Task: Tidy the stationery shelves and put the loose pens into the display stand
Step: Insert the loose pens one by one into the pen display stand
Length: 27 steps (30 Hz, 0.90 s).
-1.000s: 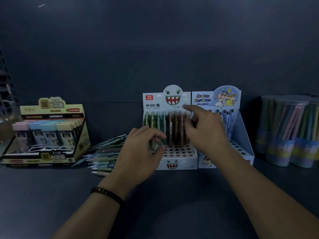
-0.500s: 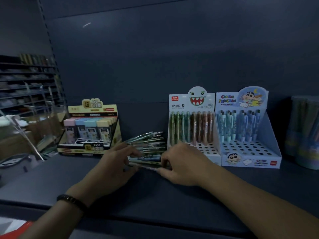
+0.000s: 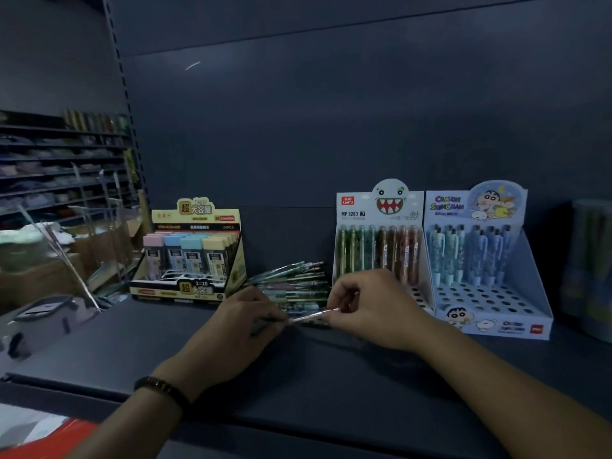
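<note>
On the shelf [image 3: 99, 352], left to right: lead box [image 3: 192, 256], loose pens [image 3: 294, 283], monster stand [image 3: 381, 246], cartoon stand [image 3: 480, 260]; both hands [image 3: 238, 326] before the pens.

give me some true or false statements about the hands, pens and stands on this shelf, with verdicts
1. The left hand and right hand hold one pen between them. True.
2. The pile of loose pens lies to the right of both stands. False: it lies between the yellow display box and the monster-face display stand.
3. Every hole in the monster-face display stand is filled. False: pens stand only at the back, and the front holes that show are empty.
4. A dark bracelet is on the left wrist. True.
5. The Crayon Shin-chan display stand holds no pens. False: blue pens stand at its back.
</note>
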Motion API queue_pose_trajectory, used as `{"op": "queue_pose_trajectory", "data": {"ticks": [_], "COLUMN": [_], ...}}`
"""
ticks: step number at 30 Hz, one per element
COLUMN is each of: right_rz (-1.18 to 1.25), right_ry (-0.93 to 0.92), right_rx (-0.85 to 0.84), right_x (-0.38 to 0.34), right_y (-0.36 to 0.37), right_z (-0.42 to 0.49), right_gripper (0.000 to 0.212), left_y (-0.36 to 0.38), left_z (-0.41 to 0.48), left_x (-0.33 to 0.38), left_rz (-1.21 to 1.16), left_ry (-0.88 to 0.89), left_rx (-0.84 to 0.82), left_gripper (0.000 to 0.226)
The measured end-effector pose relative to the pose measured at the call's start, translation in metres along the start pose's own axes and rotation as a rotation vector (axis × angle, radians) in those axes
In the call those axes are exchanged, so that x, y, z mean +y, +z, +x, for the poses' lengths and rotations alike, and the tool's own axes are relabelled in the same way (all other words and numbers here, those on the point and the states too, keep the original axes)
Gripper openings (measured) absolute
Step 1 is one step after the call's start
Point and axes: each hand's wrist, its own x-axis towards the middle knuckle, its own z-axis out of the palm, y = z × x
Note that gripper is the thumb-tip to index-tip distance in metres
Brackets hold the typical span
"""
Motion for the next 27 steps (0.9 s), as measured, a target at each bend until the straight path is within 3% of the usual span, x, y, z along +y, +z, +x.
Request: {"op": "queue_pose_trajectory", "data": {"ticks": [5, 11, 17, 20, 23, 27], "right_rz": [0.507, 0.753, 0.607, 0.375, 0.18, 0.085], "right_ry": [0.075, 0.062, 0.003, 0.036, 0.04, 0.036], "right_rx": [0.112, 0.422, 0.704, 0.835, 0.86, 0.855], "right_x": [0.003, 0.014, 0.034, 0.051, 0.063, 0.068], "right_y": [-0.02, -0.055, -0.077, -0.09, -0.094, -0.092], "right_z": [0.002, 0.006, 0.007, 0.005, 0.002, 0.003], "right_gripper": [0.009, 0.011, 0.031, 0.025, 0.022, 0.02], "left_y": [0.005, 0.023, 0.053, 0.075, 0.089, 0.092], "left_z": [0.021, 0.07, 0.103, 0.096, 0.086, 0.086], "left_x": [0.021, 0.075, 0.113, 0.111, 0.105, 0.103], "left_rz": [0.011, -0.181, -0.305, -0.103, 0.033, 0.013], "left_ry": [0.025, -0.051, -0.017, 0.097, 0.225, 0.251], "left_rx": [0.08, 0.15, 0.15, 0.217, 0.139, 0.041], "left_gripper": [0.007, 0.011, 0.006, 0.016, 0.018, 0.016]}}
